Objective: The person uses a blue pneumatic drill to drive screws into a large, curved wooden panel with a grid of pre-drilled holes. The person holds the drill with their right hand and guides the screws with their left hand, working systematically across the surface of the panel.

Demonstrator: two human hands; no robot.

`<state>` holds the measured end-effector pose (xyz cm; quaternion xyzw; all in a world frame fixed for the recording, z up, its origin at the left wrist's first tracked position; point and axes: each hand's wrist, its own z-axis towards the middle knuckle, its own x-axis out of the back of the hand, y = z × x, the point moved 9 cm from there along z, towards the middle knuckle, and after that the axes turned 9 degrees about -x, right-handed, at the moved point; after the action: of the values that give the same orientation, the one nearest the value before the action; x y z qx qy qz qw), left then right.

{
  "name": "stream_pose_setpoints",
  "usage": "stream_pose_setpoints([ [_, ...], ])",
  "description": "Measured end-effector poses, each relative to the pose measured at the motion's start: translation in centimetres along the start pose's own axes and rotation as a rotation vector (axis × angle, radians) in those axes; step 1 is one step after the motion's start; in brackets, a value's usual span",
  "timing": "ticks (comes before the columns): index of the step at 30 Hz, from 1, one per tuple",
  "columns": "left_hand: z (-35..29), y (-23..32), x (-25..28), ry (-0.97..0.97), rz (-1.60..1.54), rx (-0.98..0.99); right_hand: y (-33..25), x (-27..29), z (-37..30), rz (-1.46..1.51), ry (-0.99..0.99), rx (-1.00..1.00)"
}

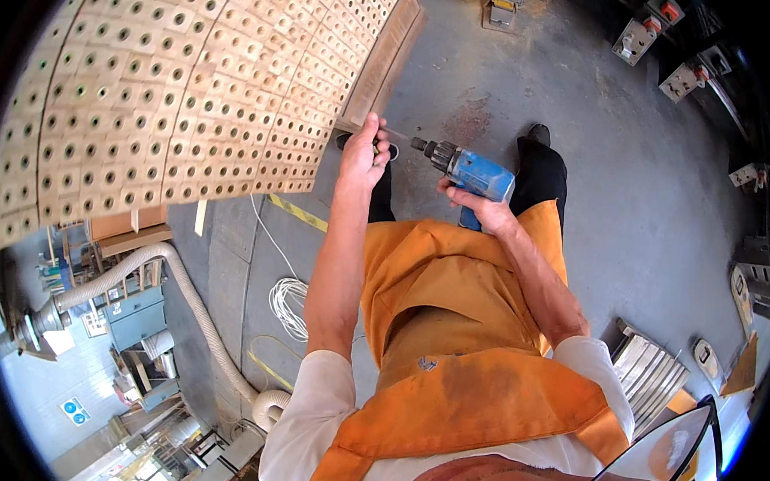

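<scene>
My right hand [485,210] is wrapped round the grip of a blue cordless drill [483,174]. The drill's black chuck and thin bit point left, toward my left hand [366,155]. That hand is closed, with its fingertips pinched together near the bit's tip; a small dark thing shows between them, too small to name. Just left of it rises a large pale wooden panel [224,101], made of many blocks with rows of round holes. Many of the holes have a dark or metallic ring inside.
A wooden beam [385,56] runs along the panel's right edge. On the floor lie a coiled white cable [289,307] and a ribbed hose [201,313]. Stacked metal bars [647,371] sit at the lower right. Machine parts with red knobs [650,24] line the far right.
</scene>
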<state>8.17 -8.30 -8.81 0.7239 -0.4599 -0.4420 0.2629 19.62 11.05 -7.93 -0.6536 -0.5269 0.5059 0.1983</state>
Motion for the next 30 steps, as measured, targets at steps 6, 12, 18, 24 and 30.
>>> stream_pose_setpoints([
  [6, 5.2, 2.9, -4.6, -0.143, -0.224, -0.106, -2.5, 0.2, 5.3, 0.273, 0.037, -0.027],
  [12, 8.2, 4.6, -6.0, -0.160, -0.368, -0.132, -5.0, -0.2, 9.4, 0.348, -0.022, -0.030],
  [18, 8.1, 4.2, -5.6, -0.170, -0.463, -0.172, -5.5, 0.6, 10.2, 0.239, -0.007, -0.048],
  [24, 6.7, 2.4, -4.6, -0.141, -0.293, -0.033, -6.4, 0.4, 10.1, 0.151, 0.002, -0.030],
  [30, 4.0, -0.1, -3.0, -0.115, -0.201, 0.031, -6.7, 0.3, 10.2, 0.150, 0.000, -0.020],
])
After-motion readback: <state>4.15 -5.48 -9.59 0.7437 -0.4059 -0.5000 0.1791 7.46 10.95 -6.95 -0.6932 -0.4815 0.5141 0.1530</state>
